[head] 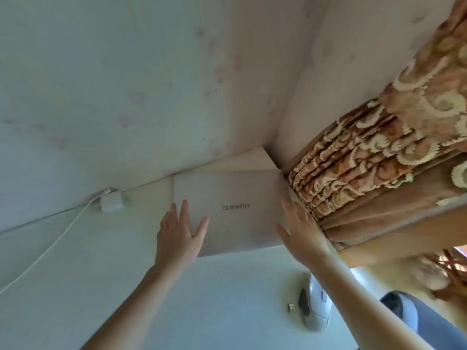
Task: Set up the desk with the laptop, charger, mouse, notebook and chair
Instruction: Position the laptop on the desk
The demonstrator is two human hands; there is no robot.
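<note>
The left hand [180, 229] lies flat on the near left part of the closed laptop [235, 210], fingers straight and spread, thumb out to the right — it presses on the lid and curls around nothing. The right hand [300, 229] is open too, fingers straight and pointing toward the far corner; it sits at the laptop's right edge, though whether it touches the lid or only hovers over it cannot be told. Both forearms reach up from the bottom of the view. The laptop lies shut on the desk [101, 261], logo upside down from here, its far right corner pushed into the corner where the wall [126, 84] meets the curtain [379, 152]. Just left of it, against the wall, sits the white charger [111, 202], its cable [50, 248] trailing off toward the near left. Nearer the person, under the right forearm, the mouse [313, 309] lies on the desk with a small USB dongle [291, 307] just beside it on the left.
</note>
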